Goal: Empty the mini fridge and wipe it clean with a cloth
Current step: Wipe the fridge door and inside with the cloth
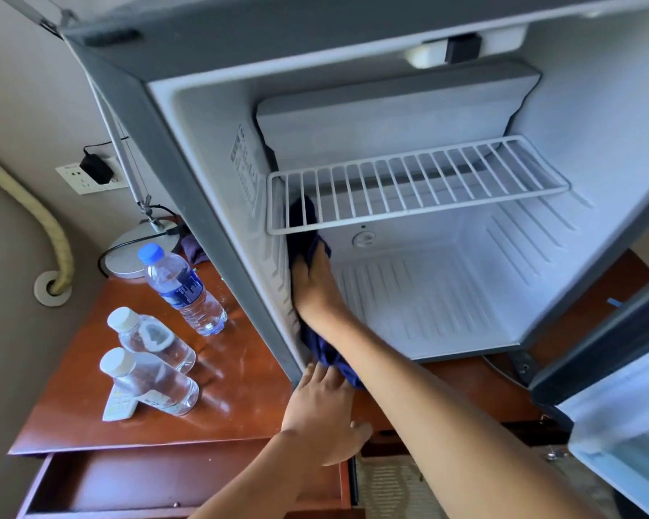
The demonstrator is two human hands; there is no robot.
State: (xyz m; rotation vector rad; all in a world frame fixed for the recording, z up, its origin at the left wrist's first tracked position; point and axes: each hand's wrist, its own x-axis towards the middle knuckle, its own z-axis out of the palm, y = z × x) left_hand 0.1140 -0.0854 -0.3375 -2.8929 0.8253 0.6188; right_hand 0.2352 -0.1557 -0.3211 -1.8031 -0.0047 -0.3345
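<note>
Right hand (313,282) lies flat with straight fingers, pressing the dark blue cloth (308,234) against the mini fridge (540,106) left inner wall. Left hand (325,410), fingers loosely spread and holding nothing, rests on the wooden table (240,368) at the fridge's front corner.

Wall socket (76,178); lamp base (128,256); hose (34,215); open drawer (188,477).

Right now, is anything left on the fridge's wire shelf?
No, the wire shelf is bare; three bottles stand outside on the table.
</note>
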